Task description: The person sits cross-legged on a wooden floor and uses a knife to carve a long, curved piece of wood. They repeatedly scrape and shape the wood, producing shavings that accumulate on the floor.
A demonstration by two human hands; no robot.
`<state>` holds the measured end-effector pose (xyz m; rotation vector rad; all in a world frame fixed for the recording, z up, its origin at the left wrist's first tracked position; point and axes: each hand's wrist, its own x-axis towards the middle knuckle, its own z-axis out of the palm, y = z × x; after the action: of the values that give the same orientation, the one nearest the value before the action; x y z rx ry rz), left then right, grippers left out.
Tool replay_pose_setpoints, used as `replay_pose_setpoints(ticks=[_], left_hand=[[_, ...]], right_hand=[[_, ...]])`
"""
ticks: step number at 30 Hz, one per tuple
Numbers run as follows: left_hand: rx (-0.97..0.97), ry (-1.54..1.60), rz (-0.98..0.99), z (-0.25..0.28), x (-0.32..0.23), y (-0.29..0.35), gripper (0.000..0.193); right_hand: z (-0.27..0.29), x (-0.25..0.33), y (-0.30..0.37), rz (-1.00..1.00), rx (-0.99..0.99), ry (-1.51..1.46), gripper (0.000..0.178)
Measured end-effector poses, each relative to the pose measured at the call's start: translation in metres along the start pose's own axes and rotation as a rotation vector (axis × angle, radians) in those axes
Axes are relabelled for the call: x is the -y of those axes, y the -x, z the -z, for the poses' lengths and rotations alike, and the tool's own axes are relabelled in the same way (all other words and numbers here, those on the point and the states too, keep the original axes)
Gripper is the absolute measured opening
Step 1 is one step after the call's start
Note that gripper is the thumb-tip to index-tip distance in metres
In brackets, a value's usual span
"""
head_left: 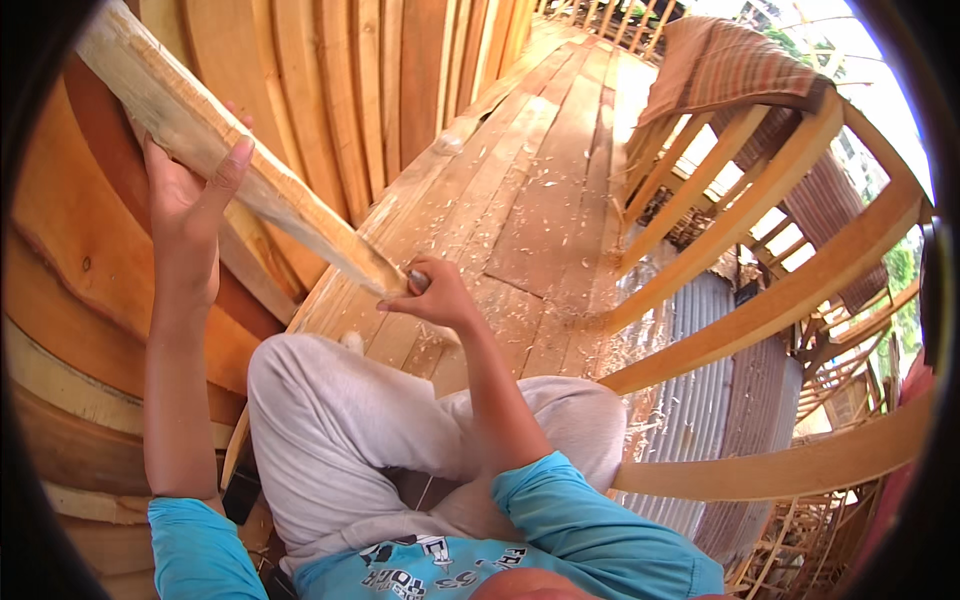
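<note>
My left hand [190,210] is raised and grips a long pale wooden stick [220,150] that slants from the upper left down to a tapered tip. At that tip, my right hand [432,297] is closed around a small tool with a grey metal end [418,279]. The tool touches the stick's point just above the plank floor [540,200]. My knees in light grey trousers [330,420] are bent below both hands.
Wood shavings lie scattered over the planks. Upright boards [330,90] line the wall on the left. Curved wooden rails [760,300] run along the right edge, with corrugated metal sheeting [700,400] below. A striped cloth [720,60] hangs over the top rail.
</note>
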<state>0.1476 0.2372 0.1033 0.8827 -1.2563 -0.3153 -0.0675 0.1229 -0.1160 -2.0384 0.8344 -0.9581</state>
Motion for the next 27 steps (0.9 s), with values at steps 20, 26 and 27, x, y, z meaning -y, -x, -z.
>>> replay_pose_setpoints(ticks=[20,26,27], left_hand=[[0.491,0.883,0.367,-0.095,0.18,0.048,0.028],[0.628,0.769,0.361,-0.085,0.169,0.048,0.033],[0.682,0.782,0.341,-0.083,0.163,0.043,0.033]], right_hand=[[0.109,-0.079,0.071,-0.805,-0.48,-0.657,0.046],[0.097,-0.095,0.023,-0.757,-0.393,-0.756,0.04],[0.092,-0.101,0.019,-0.762,-0.36,-0.707,0.04]])
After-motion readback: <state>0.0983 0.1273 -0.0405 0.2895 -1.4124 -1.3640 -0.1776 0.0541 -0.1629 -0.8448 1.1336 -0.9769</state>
